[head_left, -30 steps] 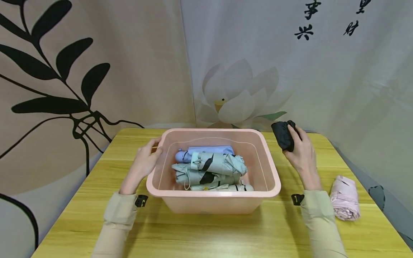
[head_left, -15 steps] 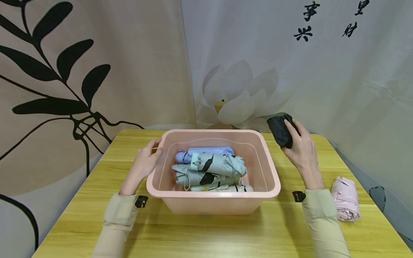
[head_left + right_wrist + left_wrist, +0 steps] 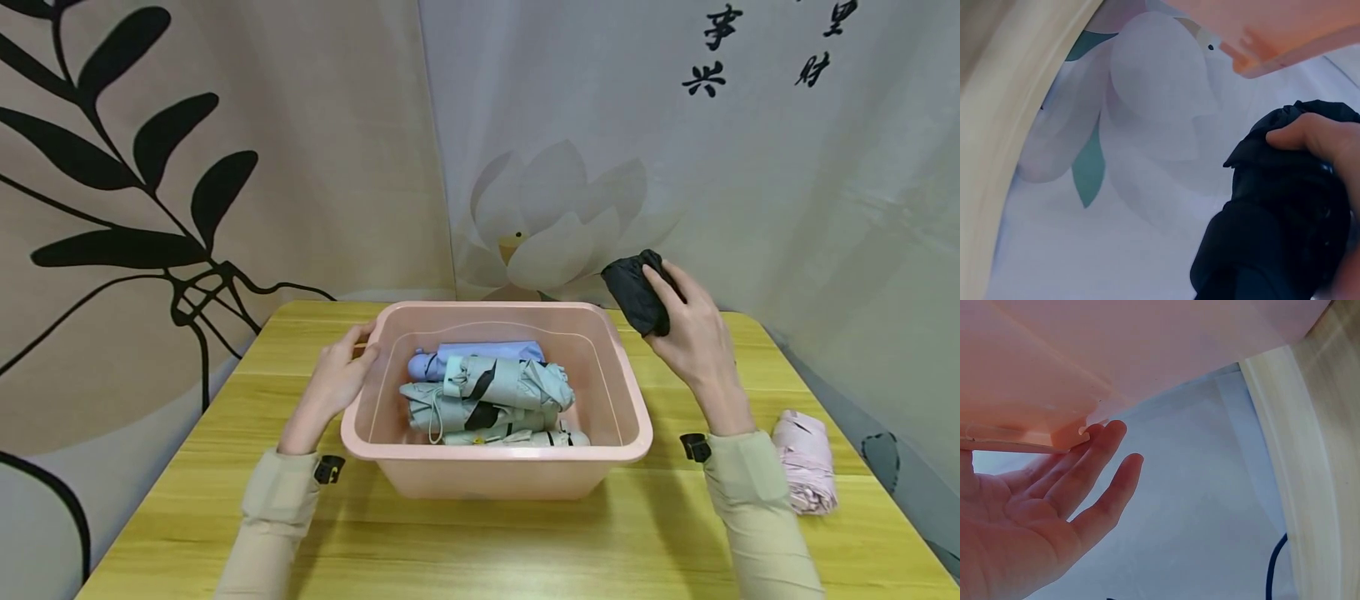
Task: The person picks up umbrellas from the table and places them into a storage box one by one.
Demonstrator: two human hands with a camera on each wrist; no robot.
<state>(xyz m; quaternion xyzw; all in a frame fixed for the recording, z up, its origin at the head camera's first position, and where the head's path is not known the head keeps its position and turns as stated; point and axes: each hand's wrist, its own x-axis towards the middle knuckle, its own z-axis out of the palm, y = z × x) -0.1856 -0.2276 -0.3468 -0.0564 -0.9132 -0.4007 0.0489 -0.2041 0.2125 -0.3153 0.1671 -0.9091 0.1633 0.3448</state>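
Observation:
In the head view my right hand (image 3: 697, 342) grips a black folded umbrella (image 3: 628, 293), held up over the table's back edge, right of the pink plastic bin (image 3: 495, 452). The right wrist view shows the thumb pressed on the black umbrella's (image 3: 1279, 212) gathered cloth. My left hand (image 3: 333, 383) holds the bin's left rim; from the left wrist view, its fingers (image 3: 1085, 469) reach up under that rim. Inside the bin lie a blue folded umbrella (image 3: 491, 351), two pale teal ones, the upper teal umbrella (image 3: 517, 381) on top, and a whitish umbrella (image 3: 551, 438) partly hidden by the front wall.
A pale pink folded umbrella (image 3: 804, 462) lies on the wooden table (image 3: 495, 550) at the right, beside the right sleeve. Behind the table hangs a printed cloth (image 3: 337, 167) with leaves and a lotus.
My right hand has raised the black umbrella and carried it left toward the bin, tilting it more. The left hand stays at the bin's rim.

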